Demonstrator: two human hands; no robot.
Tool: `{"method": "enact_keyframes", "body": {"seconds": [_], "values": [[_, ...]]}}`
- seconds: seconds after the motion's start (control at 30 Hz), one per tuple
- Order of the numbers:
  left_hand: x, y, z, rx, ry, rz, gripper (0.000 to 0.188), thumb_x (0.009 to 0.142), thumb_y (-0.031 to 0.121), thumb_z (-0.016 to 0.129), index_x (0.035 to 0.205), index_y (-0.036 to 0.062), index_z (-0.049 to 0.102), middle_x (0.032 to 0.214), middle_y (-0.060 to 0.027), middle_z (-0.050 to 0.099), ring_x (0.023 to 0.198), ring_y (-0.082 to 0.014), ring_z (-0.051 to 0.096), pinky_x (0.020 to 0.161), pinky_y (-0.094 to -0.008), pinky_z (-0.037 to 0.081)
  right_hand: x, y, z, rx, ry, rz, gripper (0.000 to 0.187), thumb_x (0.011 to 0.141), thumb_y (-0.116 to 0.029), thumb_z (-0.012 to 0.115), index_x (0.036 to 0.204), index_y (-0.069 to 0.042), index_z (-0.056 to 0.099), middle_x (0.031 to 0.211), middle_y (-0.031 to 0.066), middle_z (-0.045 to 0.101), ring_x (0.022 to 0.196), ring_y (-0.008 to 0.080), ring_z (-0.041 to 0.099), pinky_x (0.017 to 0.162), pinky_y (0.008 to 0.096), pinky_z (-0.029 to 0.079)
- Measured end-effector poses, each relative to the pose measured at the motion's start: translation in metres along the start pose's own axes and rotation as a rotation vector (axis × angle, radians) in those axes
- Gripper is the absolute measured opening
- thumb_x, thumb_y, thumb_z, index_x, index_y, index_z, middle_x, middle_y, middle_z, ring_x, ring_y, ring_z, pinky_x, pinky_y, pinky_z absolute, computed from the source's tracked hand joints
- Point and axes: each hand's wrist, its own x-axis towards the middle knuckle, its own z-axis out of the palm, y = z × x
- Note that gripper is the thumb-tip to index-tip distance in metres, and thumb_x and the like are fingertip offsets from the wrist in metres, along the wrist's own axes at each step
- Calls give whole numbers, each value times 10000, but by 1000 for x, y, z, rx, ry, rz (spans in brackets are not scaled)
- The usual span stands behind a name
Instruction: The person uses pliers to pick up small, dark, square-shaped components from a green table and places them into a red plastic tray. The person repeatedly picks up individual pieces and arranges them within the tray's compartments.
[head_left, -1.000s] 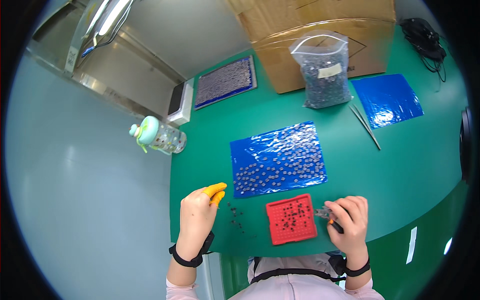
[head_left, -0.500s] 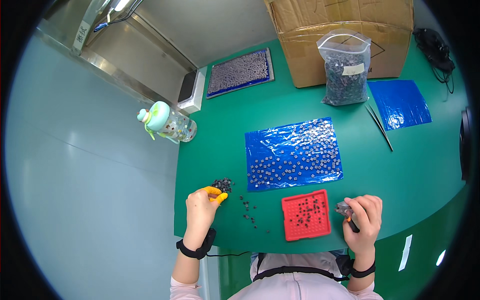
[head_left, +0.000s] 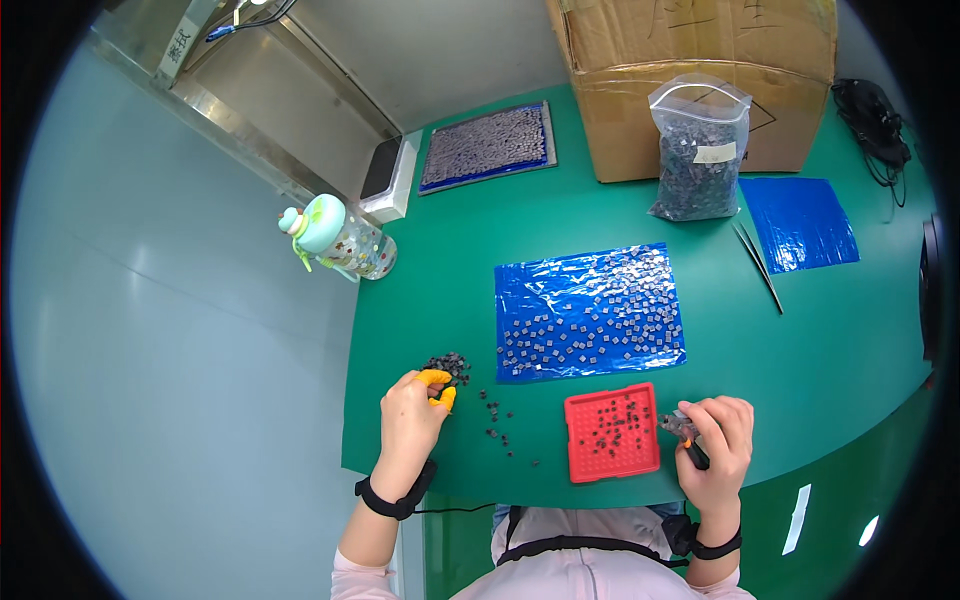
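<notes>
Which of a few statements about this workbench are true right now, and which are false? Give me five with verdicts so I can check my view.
1. The right hand holds a tool with a black and orange handle. True.
2. The red tray lies on top of the blue sheet with grey pieces. False: it lies on the green table, nearer to the person than that sheet.
3. The left hand has yellow covers and is close to a pile of dark pieces. True.
4. The tweezers are in the left hand. False: they lie on the table.
5. The clear bag stands in front of the cardboard box. True.
</notes>
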Motion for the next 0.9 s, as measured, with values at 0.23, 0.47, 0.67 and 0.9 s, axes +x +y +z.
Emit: {"method": "enact_keyframes", "body": {"seconds": [0.23,0.47,0.67,0.9], "values": [[-1,5,2,14,-5,-23,140,680,0,738,816,-6,708,818,-118,667,699,-242,678,631,-333,539,-1,0,-2,4,-13,12,477,542,46,629,1004,-71,663,910,63,584,843,267,549,770,420,419],[-7,-3,-11,-43,-13,-52,149,672,-67,696,804,-52,629,867,-105,709,652,-154,671,563,-237,519,5,-5,-2,35,-25,-15,482,537,27,646,1006,-82,667,897,47,596,843,255,552,770,412,420],[-28,40,-33,-835,-160,-271,115,780,-60,698,833,-16,607,875,-133,718,752,-138,692,601,-230,521,11,-17,-2,107,-101,-39,492,538,0,675,1019,-103,678,917,35,602,857,246,556,778,408,427],[-65,97,-23,-1497,-223,-69,278,728,-120,754,898,-5,567,896,-184,703,874,-245,706,768,-360,602,24,-46,-1,316,-192,-158,532,534,-56,723,1063,-111,693,974,19,612,886,226,560,768,395,422]]}}
